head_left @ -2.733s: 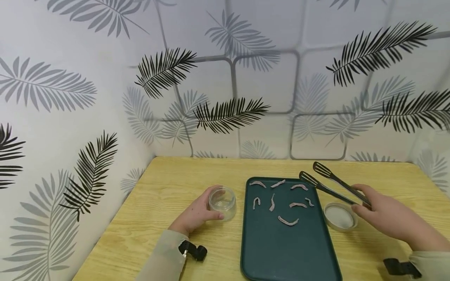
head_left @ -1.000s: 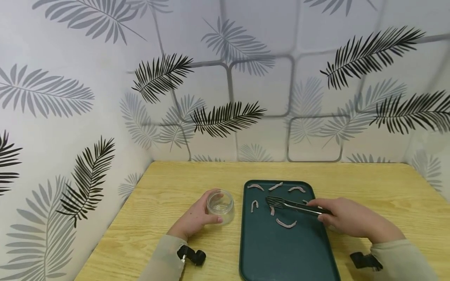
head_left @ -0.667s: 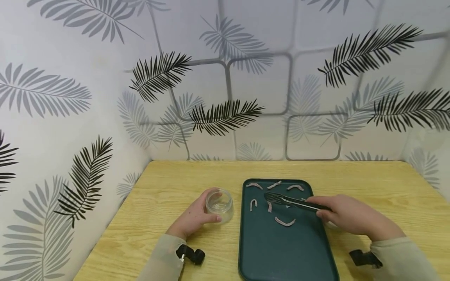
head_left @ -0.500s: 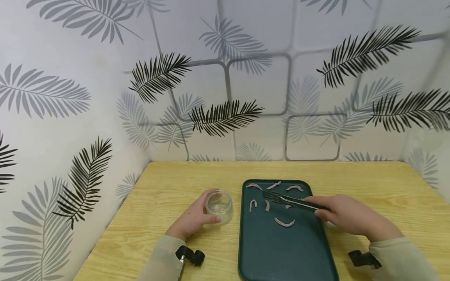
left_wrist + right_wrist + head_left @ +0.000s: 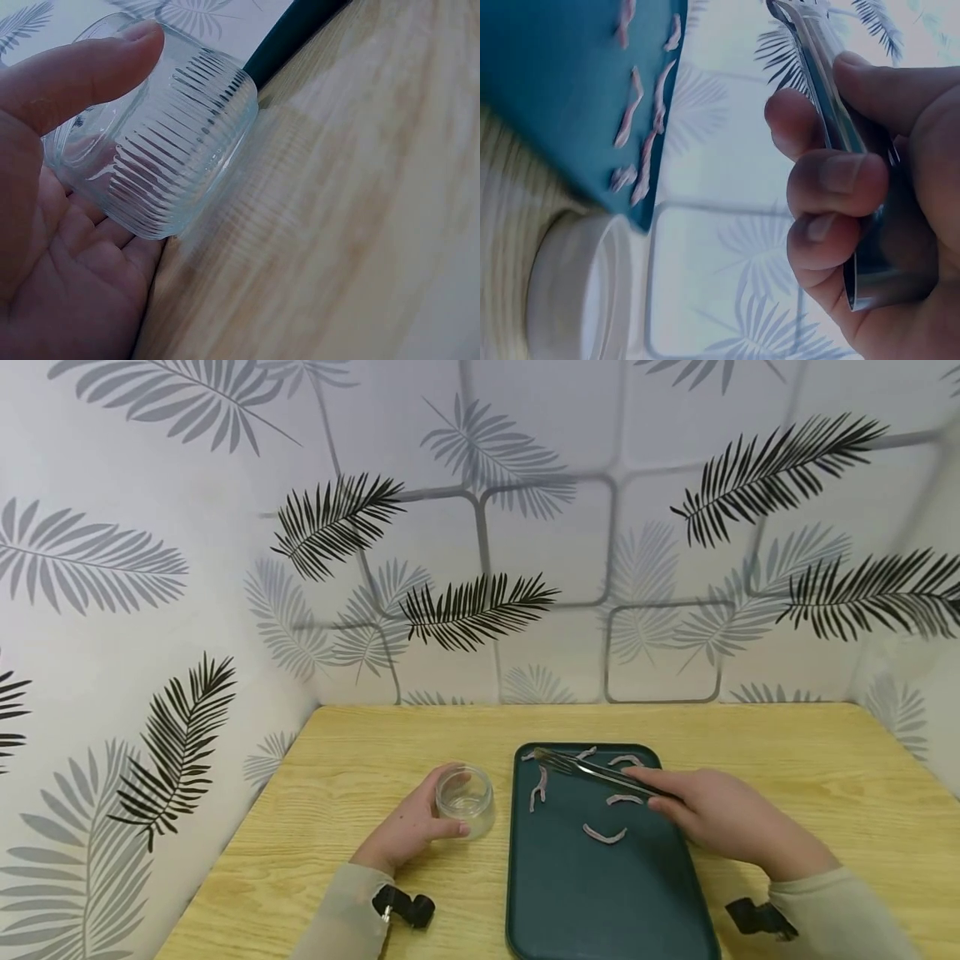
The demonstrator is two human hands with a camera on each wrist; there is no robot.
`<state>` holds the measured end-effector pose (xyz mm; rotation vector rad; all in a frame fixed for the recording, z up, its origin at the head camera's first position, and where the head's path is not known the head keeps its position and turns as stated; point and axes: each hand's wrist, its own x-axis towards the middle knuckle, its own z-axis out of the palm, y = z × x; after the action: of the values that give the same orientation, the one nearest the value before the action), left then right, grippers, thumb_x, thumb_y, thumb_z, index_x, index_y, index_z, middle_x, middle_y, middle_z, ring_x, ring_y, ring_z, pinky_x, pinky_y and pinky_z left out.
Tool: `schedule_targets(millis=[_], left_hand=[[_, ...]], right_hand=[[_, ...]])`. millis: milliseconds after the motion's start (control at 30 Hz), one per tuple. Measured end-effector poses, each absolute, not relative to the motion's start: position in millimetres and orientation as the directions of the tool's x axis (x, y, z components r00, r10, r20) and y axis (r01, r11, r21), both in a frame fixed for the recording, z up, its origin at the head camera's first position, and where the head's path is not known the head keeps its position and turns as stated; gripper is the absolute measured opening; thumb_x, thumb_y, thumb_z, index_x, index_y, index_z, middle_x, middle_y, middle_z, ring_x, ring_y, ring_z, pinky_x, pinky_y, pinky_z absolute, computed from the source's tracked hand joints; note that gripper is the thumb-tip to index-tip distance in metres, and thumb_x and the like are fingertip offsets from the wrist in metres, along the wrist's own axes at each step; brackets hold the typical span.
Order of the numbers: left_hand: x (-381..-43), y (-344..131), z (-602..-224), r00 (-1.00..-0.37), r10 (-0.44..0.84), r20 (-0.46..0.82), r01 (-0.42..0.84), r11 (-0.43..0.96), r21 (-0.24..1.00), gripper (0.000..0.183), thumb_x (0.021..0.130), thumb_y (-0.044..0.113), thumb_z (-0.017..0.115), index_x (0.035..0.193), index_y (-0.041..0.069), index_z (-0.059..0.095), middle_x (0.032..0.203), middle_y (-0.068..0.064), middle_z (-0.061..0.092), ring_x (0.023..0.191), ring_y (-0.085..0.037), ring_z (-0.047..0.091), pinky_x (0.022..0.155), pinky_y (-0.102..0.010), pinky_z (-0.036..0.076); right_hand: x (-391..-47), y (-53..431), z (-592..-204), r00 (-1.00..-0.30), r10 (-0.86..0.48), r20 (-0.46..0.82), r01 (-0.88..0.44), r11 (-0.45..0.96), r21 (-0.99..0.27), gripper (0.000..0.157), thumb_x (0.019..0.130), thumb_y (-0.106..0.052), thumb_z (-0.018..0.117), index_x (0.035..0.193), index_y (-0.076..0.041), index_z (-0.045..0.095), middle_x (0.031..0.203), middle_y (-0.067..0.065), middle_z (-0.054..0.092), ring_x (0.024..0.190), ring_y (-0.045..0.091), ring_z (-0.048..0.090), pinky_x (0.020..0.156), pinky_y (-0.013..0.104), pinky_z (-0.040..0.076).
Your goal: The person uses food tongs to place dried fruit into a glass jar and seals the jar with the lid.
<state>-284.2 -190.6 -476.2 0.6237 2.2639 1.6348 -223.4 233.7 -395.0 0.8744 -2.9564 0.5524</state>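
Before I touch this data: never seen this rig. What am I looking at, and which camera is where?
No robot here, just a person's two bare hands. The widest picture comes from a camera on the head, looking forward and down; the other two come from cameras worn on each wrist.

On the yellow wood-grain table is a dark green rectangular tray with thin, curved pinkish strips on it. A round off-white rimmed piece shows beside the tray in the right-wrist picture.

The left hand holds a clear ribbed glass jar. The right hand grips dark, shiny tongs over the tray; whether their tips hold a strip, I can't tell.
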Motion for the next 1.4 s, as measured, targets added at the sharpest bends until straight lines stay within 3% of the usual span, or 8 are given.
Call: schedule_targets(millis=[300,467,900,1033,1400], left_hand=[[-285.1,-189.0,-476.1,-0.868,0.497,0.019,0.167,0.255,0.952,0.087,0.085,0.01,0.081,0.156,0.022,0.032,0.157,-0.006,0.04,0.133,-0.028,0.047,0.106,-0.042,0.036],[-285.4,-188.8,-477.7,-0.873,0.488,0.012,0.157,0.257,0.954,0.087,0.085,0.01,0.081,0.156,0.022,0.032,0.157,-0.007,0.04,0.135,-0.028,0.046,0.107,-0.043,0.036],[-284.3,-187.0,-476.3,-0.875,0.483,0.026,0.175,0.266,0.948,0.087,0.084,0.011,0.083,0.155,0.023,0.034,0.156,-0.008,0.041,0.136,-0.029,0.045,0.109,-0.048,0.035],[-283.7,-188.5,-475.6,-0.869,0.494,0.039,0.191,0.263,0.946,0.086,0.085,0.011,0.083,0.155,0.021,0.034,0.157,-0.01,0.04,0.136,-0.031,0.045,0.109,-0.049,0.035],[-282.6,-188.3,-474.7,-0.881,0.473,0.01,0.164,0.286,0.944,0.09,0.085,0.014,0.083,0.157,0.016,0.03,0.156,-0.007,0.042,0.132,-0.029,0.049,0.107,-0.043,0.037]], right_hand=[[-219.4,216.5,-388.1,-0.828,-0.542,0.142,-0.556,0.764,-0.326,0.05,0.104,-0.033,0.058,0.152,-0.026,0.05,0.065,-0.016,0.044,0.054,0.001,0.04,0.062,0.03,0.038],[-221.4,200.6,-385.5,-0.804,-0.566,0.182,-0.593,0.745,-0.304,0.049,0.103,-0.032,0.06,0.151,-0.024,0.051,0.085,-0.016,0.063,0.06,-0.002,0.046,0.062,0.029,0.04],[-230.9,165.2,-372.3,-0.769,-0.602,0.214,-0.639,0.727,-0.251,0.052,0.102,-0.029,0.062,0.152,-0.027,0.049,0.107,-0.01,0.071,0.055,-0.002,0.043,0.059,0.029,0.04],[-232.1,156.4,-372.8,-0.751,-0.617,0.236,-0.66,0.713,-0.236,0.052,0.101,-0.027,0.064,0.151,-0.026,0.051,0.107,-0.008,0.071,0.051,-0.001,0.039,0.055,0.027,0.038],[-231.0,151.1,-374.0,-0.752,-0.626,0.207,-0.659,0.708,-0.254,0.052,0.1,-0.027,0.065,0.15,-0.022,0.052,0.095,-0.014,0.069,0.057,-0.003,0.046,0.057,0.028,0.04]])
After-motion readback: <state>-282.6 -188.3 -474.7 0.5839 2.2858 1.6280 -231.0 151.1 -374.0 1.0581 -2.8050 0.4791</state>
